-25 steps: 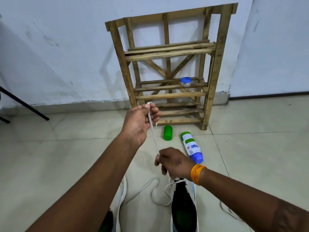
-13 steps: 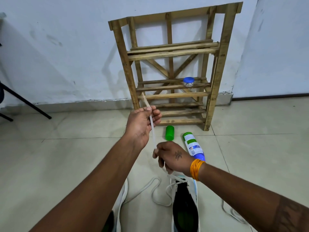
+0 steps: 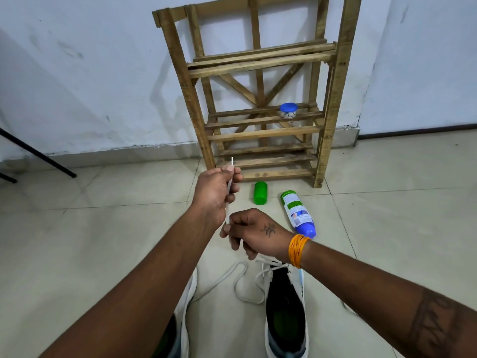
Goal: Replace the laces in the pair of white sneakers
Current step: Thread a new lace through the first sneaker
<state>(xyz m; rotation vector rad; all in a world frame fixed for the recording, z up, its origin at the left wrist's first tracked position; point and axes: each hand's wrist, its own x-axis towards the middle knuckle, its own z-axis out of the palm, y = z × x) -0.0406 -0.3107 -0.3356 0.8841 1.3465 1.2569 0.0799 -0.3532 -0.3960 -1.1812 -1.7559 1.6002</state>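
Lace (image 3: 228,200) tip risen | pinched between both hands (image 3: 219,192) | above sneaker (image 3: 285,311)

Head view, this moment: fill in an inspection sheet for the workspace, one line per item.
Surface: tiled floor.
Job's things: white lace stretched between both hands; right sneaker partly laced; left sneaker mostly hidden by the forearm; loose lace lies between them.
Clutter: green bottle and spray can lying on the floor.
Grippers: left hand pinches the lace near its tip; right hand grips it lower.
Cables: nothing seen.
Surroundings: wooden rack against the wall, blue-lidded jar on it.
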